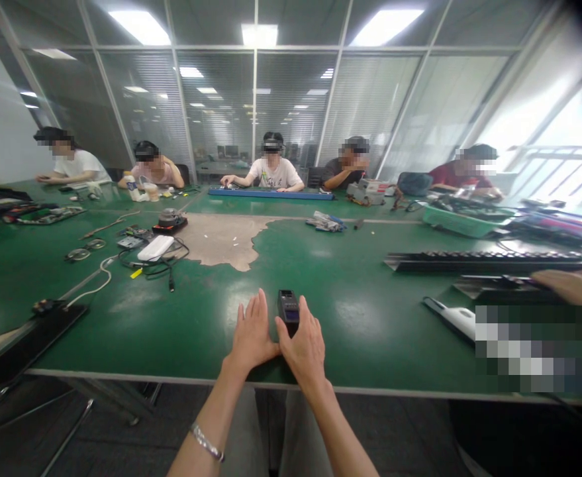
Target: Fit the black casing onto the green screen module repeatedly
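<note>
Close to the table's front edge, a small black box-shaped device (289, 306) with a dark little screen stands or lies on the green table (350, 351). My right hand (304, 343) grips its near end, thumb on the left side and fingers on the right. Its lower part is hidden behind that hand. Just left of it, my left hand (251, 334) holds nothing; its fingers are stretched out and its thumb points toward my right hand.
A white device with cables (155, 248) lies beside a torn brown sheet (226, 242). Gloves (325, 221), long black bars (489, 261) and a green basket (462, 222) are to the right. Several people sit across the table; another person's hand (569, 286) reaches in at right.
</note>
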`<state>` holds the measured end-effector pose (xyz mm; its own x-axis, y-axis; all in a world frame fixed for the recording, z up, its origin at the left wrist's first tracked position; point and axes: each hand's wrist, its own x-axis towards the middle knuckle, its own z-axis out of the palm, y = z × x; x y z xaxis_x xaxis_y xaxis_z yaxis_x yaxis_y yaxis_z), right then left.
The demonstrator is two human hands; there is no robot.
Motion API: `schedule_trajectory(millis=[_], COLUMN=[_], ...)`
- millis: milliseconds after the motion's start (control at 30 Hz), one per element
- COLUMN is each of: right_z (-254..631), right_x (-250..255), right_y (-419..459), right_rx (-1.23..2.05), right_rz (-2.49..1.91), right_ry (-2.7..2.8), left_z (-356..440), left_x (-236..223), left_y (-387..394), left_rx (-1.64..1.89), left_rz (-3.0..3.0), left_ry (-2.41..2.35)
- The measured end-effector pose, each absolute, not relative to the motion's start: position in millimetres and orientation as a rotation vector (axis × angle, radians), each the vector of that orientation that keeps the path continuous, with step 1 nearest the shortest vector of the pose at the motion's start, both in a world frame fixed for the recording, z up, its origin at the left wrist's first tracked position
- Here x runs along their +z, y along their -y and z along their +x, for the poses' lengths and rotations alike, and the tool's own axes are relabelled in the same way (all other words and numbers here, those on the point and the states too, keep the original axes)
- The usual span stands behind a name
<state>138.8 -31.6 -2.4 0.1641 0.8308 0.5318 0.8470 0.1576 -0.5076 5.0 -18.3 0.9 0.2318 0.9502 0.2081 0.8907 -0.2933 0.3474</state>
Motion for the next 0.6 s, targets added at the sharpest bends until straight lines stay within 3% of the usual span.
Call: schedule_trajectory(millis=[600], right_z=[143.1], right_x=[-10.7], right_y=[34.0], right_rx=[-0.049], right_rz=[-1.637], right_ry=[1.678], left_z=[8.4], left_x=[3.4], left_y=[17.9], left_rx=[0.480], left_rz=[2.370], left_ry=[-1.799])
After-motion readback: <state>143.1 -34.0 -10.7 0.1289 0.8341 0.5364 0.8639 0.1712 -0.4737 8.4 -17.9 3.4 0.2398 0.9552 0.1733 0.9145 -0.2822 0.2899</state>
